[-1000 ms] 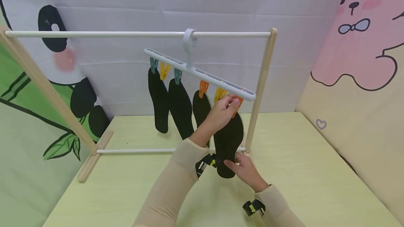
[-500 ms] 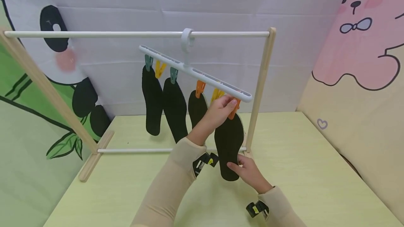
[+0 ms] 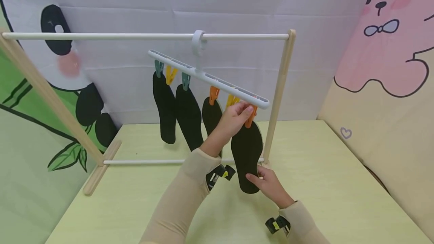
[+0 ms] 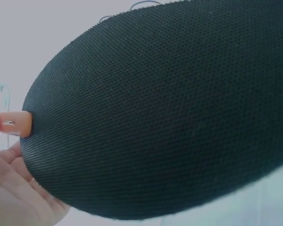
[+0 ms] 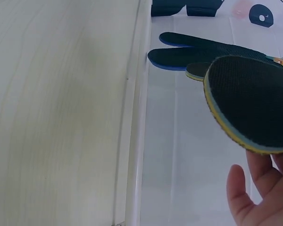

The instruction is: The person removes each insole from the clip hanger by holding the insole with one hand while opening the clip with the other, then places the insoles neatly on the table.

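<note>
A black insole (image 3: 246, 153) hangs by its wide end from an orange clothespin (image 3: 251, 118) at the near end of a white clip hanger (image 3: 237, 92). My left hand (image 3: 231, 121) pinches that clothespin, thumb in front. Seen from the left wrist, the clothespin (image 4: 16, 123) bites the insole's rounded edge (image 4: 155, 113). Lower down, my right hand (image 3: 271, 186) holds the insole's narrow end, with the thumb on its face and other fingers behind. In the right wrist view, the insole (image 5: 250, 103) shows a yellow and grey edge above several fingers of the right hand (image 5: 264, 193).
Three more black insoles, including a far one (image 3: 165, 110) and a middle one (image 3: 188, 114), hang from green and orange clothespins. Yellow clothespins (image 3: 171, 74) sit between. The hanger hooks over a white rail (image 3: 118, 36) on a wooden-ended rack (image 3: 279, 93), standing on a pale table (image 3: 325, 183).
The hanger and its insoles have swung slightly left. The held insole's lower end has shifted a little right with my right hand. Both hands keep their grips.
</note>
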Demonstrator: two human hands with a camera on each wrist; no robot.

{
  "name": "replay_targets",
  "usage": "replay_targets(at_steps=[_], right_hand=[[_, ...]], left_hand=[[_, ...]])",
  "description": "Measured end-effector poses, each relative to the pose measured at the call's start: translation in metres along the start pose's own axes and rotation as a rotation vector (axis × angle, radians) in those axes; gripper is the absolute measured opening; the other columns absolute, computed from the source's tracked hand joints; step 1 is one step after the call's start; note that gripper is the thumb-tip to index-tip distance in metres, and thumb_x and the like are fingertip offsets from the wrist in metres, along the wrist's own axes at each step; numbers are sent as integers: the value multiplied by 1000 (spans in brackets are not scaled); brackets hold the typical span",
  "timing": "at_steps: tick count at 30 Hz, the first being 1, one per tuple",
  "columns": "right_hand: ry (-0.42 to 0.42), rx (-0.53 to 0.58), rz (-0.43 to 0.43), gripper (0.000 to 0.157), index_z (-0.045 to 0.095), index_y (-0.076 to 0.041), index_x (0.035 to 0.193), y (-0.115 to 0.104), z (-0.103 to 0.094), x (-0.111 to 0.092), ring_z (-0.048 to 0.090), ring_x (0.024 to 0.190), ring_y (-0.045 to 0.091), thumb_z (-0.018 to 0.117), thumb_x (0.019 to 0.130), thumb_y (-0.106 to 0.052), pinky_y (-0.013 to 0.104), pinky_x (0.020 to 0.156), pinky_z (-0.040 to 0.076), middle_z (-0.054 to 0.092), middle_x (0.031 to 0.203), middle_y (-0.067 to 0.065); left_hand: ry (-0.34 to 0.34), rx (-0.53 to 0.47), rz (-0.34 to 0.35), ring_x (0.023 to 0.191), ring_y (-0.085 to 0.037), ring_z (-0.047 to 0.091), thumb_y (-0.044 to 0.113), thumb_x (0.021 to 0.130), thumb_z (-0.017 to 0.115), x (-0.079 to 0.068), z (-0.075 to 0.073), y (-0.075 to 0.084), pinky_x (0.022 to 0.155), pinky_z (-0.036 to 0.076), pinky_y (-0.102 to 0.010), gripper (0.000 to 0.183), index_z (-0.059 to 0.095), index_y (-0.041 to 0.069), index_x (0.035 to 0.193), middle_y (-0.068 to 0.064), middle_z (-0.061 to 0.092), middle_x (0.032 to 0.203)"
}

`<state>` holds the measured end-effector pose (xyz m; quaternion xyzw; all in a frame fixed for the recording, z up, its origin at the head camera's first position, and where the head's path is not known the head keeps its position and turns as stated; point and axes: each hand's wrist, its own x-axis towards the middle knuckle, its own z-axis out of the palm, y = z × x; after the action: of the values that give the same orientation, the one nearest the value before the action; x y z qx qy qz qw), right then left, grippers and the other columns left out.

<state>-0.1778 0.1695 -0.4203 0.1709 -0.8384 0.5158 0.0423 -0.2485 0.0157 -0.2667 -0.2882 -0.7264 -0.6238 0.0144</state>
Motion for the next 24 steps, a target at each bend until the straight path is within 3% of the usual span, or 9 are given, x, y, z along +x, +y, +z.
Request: replay_targets(at_steps=[8,24], right_hand=[[3,21,19,23,65,8,110,-1,0,-2,60,97,15,61,95,-9,28,76,51,69,106,20],[8,32,11,24,64,10,111,-2,-1,-4,60,104,21,61,95,-8,29,80,51,68,109,22]], left_hand=[[23,-8,27,74,-11,48,5,101,48,-1,2,2,76,41,-23,23,59,-13,111,-16,56,83],[28,-6,-15,86,-17,51,6,102,48,-3,4,5,80,43,-24,25,59,-11,116,-21,59,96]])
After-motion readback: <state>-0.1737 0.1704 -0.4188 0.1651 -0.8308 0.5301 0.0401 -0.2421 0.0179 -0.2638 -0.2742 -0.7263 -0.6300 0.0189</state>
